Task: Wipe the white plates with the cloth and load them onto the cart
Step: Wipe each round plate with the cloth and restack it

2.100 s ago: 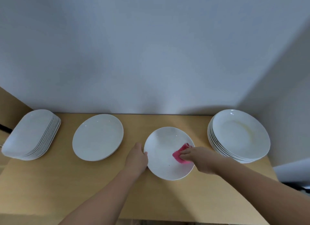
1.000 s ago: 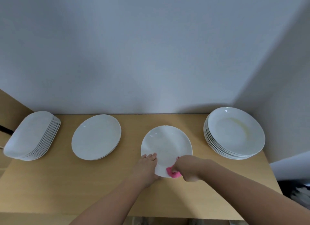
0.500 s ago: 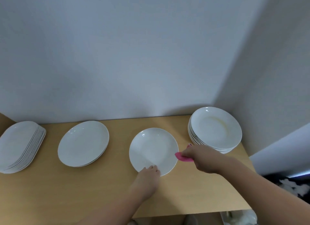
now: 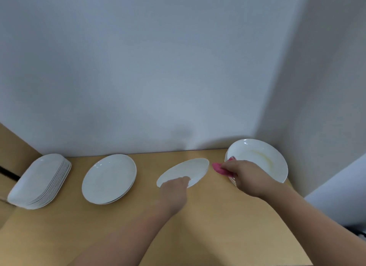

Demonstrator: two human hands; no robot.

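Counter [image 4: 217, 226]: light wood grain, matt and flat. It fills the lower half of the frame, with its near edge at lower right.
Forearms: left forearm [image 4: 128, 236] and right forearm [image 4: 307, 222], both bare, rise from the bottom edge towards centre frame.
Left hand [image 4: 174, 189]: back of the hand faces up, centre frame. Its fingers are curled over the near rim of the white plate and grip it.
White plate [image 4: 190, 168]: round, glossy and shallow, just above the left hand at centre. It is tilted, with its upper-right rim raised. Cannot tell if the low rim touches the counter.
Right hand [image 4: 245, 175]: right of centre, knuckles up, fingers closed around the pink cloth. It overlaps the left rim of the right stack.
Pink cloth [image 4: 218, 168]: soft and bunched. It pokes out of the fist to the left, just beside the plate's right rim; a thin gap shows between them.
Right stack [image 4: 261, 158]: round white plates at centre right, in the room corner. The top plate shows a faint yellowish smear.
Middle stack [image 4: 109, 178]: a few round white plates, left of centre, apart from the held plate.
Oblong stack [image 4: 37, 181]: many white oblong dishes with layered rims, far left.
Brown panel [image 4: 13, 146]: upright, at the left edge behind the oblong stack.
Back wall [image 4: 148, 67]: plain pale grey-blue, filling the upper frame.
Side wall [image 4: 326, 87]: paler, at upper right, meeting the back wall in a corner.
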